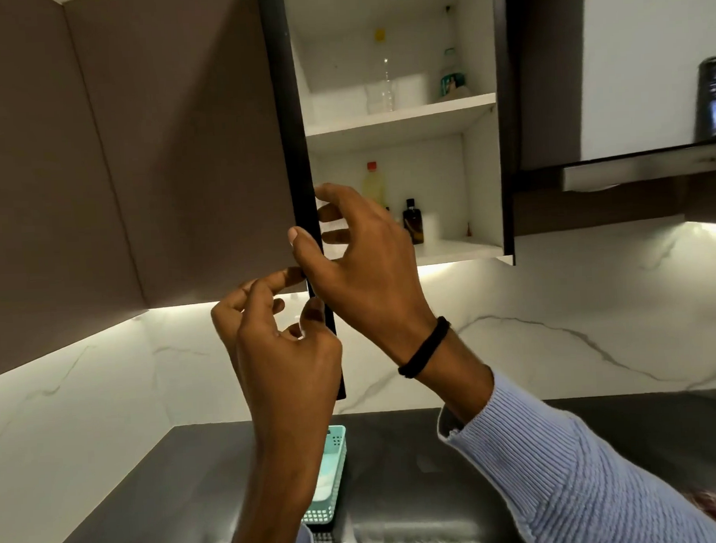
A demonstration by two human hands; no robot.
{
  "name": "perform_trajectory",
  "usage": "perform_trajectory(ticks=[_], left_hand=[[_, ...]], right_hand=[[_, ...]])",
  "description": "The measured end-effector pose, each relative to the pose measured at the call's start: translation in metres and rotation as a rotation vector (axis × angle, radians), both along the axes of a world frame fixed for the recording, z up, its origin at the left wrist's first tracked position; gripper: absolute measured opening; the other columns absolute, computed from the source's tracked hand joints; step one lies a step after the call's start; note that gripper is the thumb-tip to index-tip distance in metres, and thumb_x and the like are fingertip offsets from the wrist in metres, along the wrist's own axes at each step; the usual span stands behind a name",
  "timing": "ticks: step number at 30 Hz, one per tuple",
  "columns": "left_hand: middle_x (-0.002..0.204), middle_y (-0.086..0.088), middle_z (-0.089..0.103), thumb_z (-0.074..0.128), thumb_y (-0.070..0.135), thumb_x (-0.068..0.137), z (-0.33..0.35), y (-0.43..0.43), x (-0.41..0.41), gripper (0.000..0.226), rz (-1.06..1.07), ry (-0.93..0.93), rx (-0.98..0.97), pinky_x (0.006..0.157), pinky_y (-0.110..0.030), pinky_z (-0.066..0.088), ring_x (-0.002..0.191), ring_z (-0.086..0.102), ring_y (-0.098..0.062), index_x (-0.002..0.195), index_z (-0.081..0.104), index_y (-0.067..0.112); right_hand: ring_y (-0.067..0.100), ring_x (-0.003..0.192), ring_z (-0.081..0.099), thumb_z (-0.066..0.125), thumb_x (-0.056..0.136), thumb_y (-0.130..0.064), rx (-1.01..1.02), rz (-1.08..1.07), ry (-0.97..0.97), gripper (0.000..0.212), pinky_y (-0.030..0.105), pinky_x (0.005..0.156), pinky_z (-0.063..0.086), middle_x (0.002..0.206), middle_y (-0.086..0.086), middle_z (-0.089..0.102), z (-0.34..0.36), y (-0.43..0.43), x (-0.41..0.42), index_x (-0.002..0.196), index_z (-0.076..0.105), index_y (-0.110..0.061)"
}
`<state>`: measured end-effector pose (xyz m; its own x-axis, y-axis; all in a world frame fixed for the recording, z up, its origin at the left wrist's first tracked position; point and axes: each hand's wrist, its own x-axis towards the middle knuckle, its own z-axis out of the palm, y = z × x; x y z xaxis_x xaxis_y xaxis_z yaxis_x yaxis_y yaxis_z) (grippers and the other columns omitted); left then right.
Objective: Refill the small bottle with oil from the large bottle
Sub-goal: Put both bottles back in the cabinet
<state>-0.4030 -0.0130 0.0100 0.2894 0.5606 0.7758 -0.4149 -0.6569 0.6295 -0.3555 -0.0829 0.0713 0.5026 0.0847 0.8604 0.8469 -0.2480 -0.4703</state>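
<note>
While gripping the dark-edged brown cupboard door (297,150) with the right hand (360,263), thumb outside and fingers curled behind, pinches the same door lower down with the left hand (282,356), leaving large pale-yellow red-capped bottle (374,184) and small dark amber bottle (412,221) upright on the white shelf (458,248) just behind that door.

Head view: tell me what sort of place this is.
Probably a home kitchen: a white-shelved wall cupboard holding a red-capped yellowish plastic bottle, a dark polished countertop and a metal range hood.
</note>
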Motion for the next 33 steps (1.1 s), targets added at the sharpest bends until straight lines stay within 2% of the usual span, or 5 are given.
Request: perform_trajectory(ticks=[6,14,19,27,33], left_hand=[[0.128,0.000,0.044,0.081,0.005,0.077,-0.005,-0.044,0.028,0.046,-0.091,0.006,0.014,0.083,-0.014,0.046,0.115,0.054,-0.019,0.115,0.062,0.022],[0.133,0.000,0.043,0.079,0.010,0.079,-0.011,-0.093,0.072,0.050,-0.191,0.014,0.080,0.097,-0.051,0.054,0.122,0.053,-0.028,0.120,0.059,0.029],[0.133,-0.004,0.045,0.077,0.019,0.081,-0.016,-0.114,0.109,0.049,-0.238,0.048,0.127,0.103,-0.049,0.049,0.122,0.048,-0.018,0.127,0.060,0.021],[0.143,-0.009,0.038,0.080,0.020,0.080,-0.013,-0.133,0.173,0.068,-0.179,0.234,0.193,0.109,-0.030,0.027,0.136,0.037,-0.026,0.140,0.047,0.024],[0.149,-0.010,0.026,0.081,0.015,0.078,-0.011,-0.138,0.231,0.084,-0.117,0.343,0.253,0.109,-0.038,0.040,0.138,0.031,-0.027,0.147,0.036,0.028]], right_hand=[[0.001,0.095,0.052,0.066,0.093,-0.036,0.027,-0.091,-0.050,0.048,0.002,0.076,0.038,0.124,0.001,0.065,-0.004,-0.047,0.021,0.135,0.056,-0.016],[0.016,0.104,0.065,0.066,0.094,-0.031,0.120,-0.222,-0.103,0.044,0.023,0.086,0.053,0.125,0.005,0.066,-0.013,-0.096,0.062,0.134,0.059,-0.013],[-0.001,0.100,0.050,0.063,0.097,-0.029,0.118,-0.323,-0.110,0.042,-0.005,0.075,0.033,0.126,0.005,0.066,-0.017,-0.126,0.094,0.135,0.058,-0.013],[0.018,0.101,0.067,0.060,0.098,-0.030,0.140,-0.430,-0.128,0.041,0.033,0.087,0.058,0.117,0.009,0.068,-0.024,-0.170,0.151,0.136,0.058,-0.013],[0.020,0.104,0.064,0.062,0.096,-0.030,0.023,-0.568,-0.059,0.051,0.030,0.091,0.053,0.126,0.009,0.060,-0.031,-0.200,0.202,0.144,0.049,-0.021]])
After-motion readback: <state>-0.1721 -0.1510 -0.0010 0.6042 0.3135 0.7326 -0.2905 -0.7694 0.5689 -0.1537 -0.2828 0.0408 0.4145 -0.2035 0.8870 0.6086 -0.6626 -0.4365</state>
